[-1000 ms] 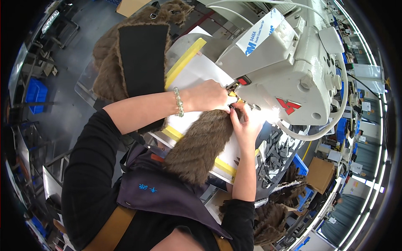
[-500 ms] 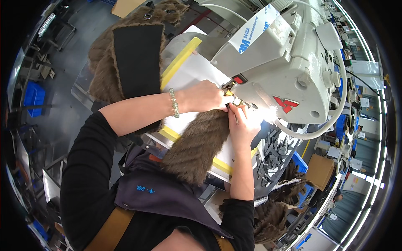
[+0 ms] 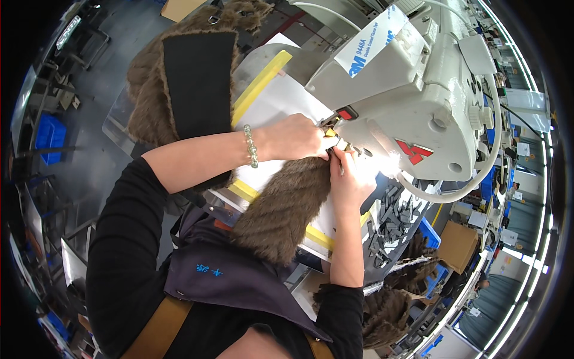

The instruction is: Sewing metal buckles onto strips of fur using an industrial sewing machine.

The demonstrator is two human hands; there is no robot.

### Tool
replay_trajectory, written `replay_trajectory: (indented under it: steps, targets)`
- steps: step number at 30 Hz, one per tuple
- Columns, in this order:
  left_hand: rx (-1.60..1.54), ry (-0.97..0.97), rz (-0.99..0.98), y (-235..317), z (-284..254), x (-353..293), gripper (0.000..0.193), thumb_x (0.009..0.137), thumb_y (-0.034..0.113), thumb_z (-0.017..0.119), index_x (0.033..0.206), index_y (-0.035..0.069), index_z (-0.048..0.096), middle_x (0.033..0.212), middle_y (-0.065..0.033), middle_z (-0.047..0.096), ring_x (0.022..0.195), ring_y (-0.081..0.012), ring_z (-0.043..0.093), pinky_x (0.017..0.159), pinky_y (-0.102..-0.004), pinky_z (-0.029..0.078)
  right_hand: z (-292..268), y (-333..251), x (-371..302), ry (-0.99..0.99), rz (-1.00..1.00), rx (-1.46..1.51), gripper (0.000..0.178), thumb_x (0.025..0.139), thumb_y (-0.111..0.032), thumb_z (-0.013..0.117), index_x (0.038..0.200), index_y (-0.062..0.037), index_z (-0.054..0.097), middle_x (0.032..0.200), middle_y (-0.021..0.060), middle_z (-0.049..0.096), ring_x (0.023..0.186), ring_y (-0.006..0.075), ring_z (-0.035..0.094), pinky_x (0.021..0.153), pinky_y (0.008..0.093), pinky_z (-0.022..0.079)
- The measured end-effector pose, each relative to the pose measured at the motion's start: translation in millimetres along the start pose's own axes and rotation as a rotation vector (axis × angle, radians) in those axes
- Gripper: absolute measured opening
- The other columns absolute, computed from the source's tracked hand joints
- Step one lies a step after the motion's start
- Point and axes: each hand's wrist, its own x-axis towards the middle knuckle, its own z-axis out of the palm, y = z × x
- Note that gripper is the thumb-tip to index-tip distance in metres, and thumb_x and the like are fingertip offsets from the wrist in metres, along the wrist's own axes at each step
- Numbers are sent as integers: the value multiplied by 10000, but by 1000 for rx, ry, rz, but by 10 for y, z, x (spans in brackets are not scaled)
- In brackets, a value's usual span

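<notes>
fur strip, counter's near edge | left hand: curled, hold hidden | right hand: pinching strip's end | seemingly aligning; next needs steadiness

Sewing machine in the way ahead

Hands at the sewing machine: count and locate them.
2: left hand and right hand, both at the upper end of the brown fur strip, beside the sewing machine.

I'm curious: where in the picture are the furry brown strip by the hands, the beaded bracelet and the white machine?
Furry brown strip [image 3: 282,209]: head view, middle of its furry upper side.
Beaded bracelet [image 3: 251,147]: head view, its visible beads.
White machine [image 3: 397,113]: head view, side of its casing.
</notes>
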Motion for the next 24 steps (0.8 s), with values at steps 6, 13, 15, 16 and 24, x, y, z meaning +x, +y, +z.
replay_trajectory:
  steps: [6, 13, 15, 16, 24]
  targets:
    - [-27, -3, -9, 38, -43, 4, 328, 891, 382, 562, 959, 62, 581, 711, -140, 641, 670, -320, 652, 597, -421, 501, 8, -19, 8, 0, -10, -31, 141, 719, -146, 741, 846, -170, 683, 806, -16, 650, 713, 196, 617, 669, 318, 481]
    - [0, 9, -38, 102, -17, -12, 335, 903, 361, 546, 965, 33, 576, 663, -140, 637, 635, -315, 656, 568, -416, 504, 18, -17, 23, 14, -27, -78, 149, 700, -140, 736, 833, -167, 676, 813, -22, 651, 688, 185, 623, 632, 304, 486]
    - [78, -8, -53, 121, -35, -16, 397, 905, 390, 542, 1028, 14, 569, 684, -107, 641, 605, -272, 651, 527, -378, 508, 17, -16, 28, 1, -37, -98, 151, 700, -139, 733, 838, -165, 677, 812, -25, 652, 678, 185, 622, 623, 303, 487]
    - [78, -12, -54, 122, -39, -15, 397, 905, 390, 542, 1028, 14, 569, 684, -107, 641, 605, -272, 651, 527, -378, 508, 16, -18, 30, -11, -49, -118, 155, 700, -138, 731, 843, -163, 679, 812, -29, 654, 669, 185, 621, 614, 303, 487]
    - [103, -69, -51, 117, -44, 12, 482, 919, 345, 532, 1189, -53, 495, 643, -123, 620, 563, -287, 640, 499, -390, 489, -4, 14, 72, -34, -93, -115, 182, 700, -113, 708, 874, -161, 692, 787, -24, 666, 635, 191, 623, 593, 312, 493]
